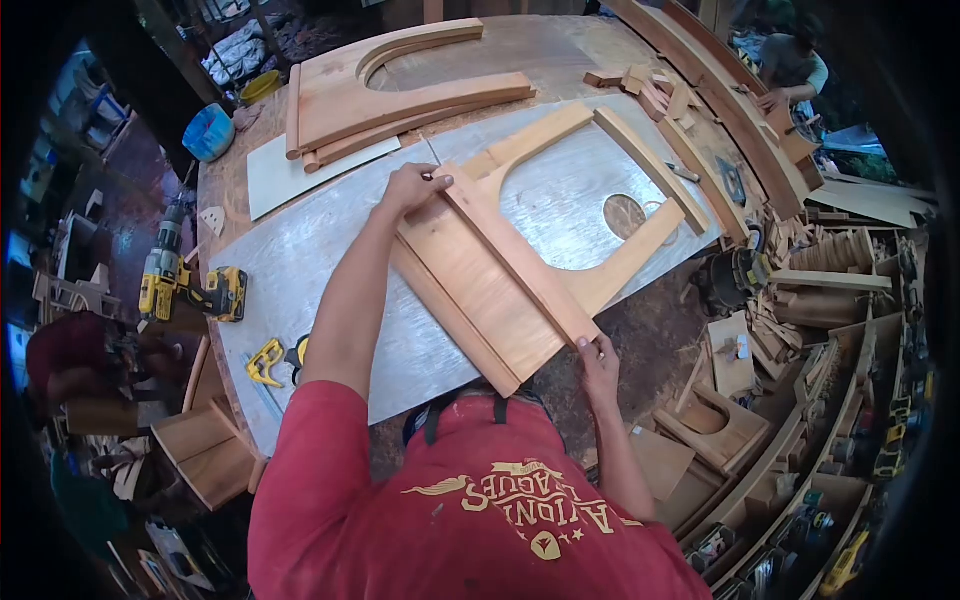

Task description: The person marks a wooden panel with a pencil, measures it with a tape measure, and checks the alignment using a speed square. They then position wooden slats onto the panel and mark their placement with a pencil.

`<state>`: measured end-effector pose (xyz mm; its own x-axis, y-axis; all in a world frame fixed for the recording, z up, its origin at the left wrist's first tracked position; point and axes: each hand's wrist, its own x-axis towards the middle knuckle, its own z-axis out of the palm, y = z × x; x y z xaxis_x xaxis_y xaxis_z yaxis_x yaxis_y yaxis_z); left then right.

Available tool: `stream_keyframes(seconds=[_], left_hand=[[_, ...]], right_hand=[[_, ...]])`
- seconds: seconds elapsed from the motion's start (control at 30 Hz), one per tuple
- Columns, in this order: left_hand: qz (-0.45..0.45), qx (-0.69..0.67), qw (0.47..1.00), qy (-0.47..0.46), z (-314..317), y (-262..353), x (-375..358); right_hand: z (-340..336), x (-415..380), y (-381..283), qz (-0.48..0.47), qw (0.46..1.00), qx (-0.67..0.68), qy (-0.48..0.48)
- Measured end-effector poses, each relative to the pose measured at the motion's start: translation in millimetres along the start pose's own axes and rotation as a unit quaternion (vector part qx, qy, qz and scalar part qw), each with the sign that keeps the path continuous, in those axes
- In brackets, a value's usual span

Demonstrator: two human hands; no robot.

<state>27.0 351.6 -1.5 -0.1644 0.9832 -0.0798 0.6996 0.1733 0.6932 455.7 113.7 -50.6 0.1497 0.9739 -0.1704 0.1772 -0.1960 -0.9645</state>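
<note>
A wooden panel assembly lies on the metal sheet [330,270] in front of me. It has a flat board [470,275], a long wooden rail [520,265] across the board, and a frame with a U-shaped opening [625,265] beyond the rail. My left hand [415,188] is closed around the far left end of the rail, its thumb on top. At the near right end, my right hand [600,365] grips the rail's corner with the thumb above; its other fingers are partly hidden below.
Similar cut-out panels [330,110] are stacked at the back. A yellow drill [185,280] and a yellow clamp [265,362] sit on the left. Wood offcuts [655,90] lie at the back right, near long planks [715,95]. Another person [790,65] is beyond them.
</note>
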Motion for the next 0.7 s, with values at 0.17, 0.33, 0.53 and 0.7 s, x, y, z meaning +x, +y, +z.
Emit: stream_keyframes(seconds=[0.17,0.33,0.53,0.7], left_hand=[[0.015,-0.088,0.995,0.054,13.4,-15.1,-18.5],[0.012,-0.165,0.985,0.054,19.6,-25.7,-12.9],[-0.016,-0.191,0.98,0.044,23.8,-36.8,-5.6],[-0.046,-0.211,0.976,0.016,19.8,-33.9,-2.9]], right_hand=[[15.0,-6.9,-6.9,0.044,0.996,0.076,0.026],[25.4,-19.9,-42.5,0.119,0.983,0.133,0.045],[20.1,-10.7,-20.7,0.079,0.99,0.103,0.054],[15.8,-5.8,-10.3,0.064,0.994,0.075,0.055]])
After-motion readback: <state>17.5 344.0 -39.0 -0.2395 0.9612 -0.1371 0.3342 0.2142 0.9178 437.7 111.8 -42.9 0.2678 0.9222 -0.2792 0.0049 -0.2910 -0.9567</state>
